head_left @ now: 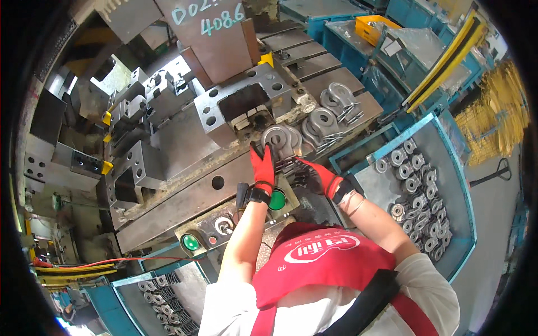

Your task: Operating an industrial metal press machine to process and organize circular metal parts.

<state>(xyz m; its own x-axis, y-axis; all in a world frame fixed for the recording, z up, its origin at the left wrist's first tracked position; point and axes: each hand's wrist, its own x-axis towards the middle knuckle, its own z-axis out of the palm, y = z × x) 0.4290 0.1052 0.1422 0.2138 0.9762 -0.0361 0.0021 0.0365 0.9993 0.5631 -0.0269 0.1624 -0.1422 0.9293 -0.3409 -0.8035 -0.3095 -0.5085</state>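
Observation:
A stack of ring-ended metal forgings (277, 139) lies at the near edge of the machine bed, between my hands. My left hand (262, 168), in a red glove with dark fingertips, has its fingers stretched apart against the stack's left side. At the stack's near end, my right hand (320, 178) is closed around the narrow pronged ends of the forgings; its fingertips are partly hidden. Just beyond are a second stack of the same forgings (322, 121) and a third stack (338, 98), both overlapping along the bed's right part.
A steel die block (210, 106) with a square opening stands beyond the stacks. Below my left hand is a control box with a green button (277, 200). A blue-rimmed bin (468, 215) holds many forgings at right; another bin (126, 302) stands lower left.

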